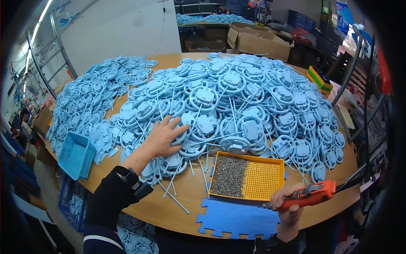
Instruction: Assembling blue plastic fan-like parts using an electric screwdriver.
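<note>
**Pale-blue plastic rings under the left hand, driver in the right**

Pale-blue moulded ring parts, heaped across the round wooden surface, thin sprue rods sticking out everywhere. Left hand laid flat on the near edge of the heap, fingers spread and released, pressing one ring, gripping nothing. Right hand clenched around an orange powered screwdriver, just beside the yellow screw tray. Blue foam mat at the near rim. Judged light, stiff, smooth, apt to snag on neighbours; best pinched by the outer ring, never by the brittle rods.
</note>
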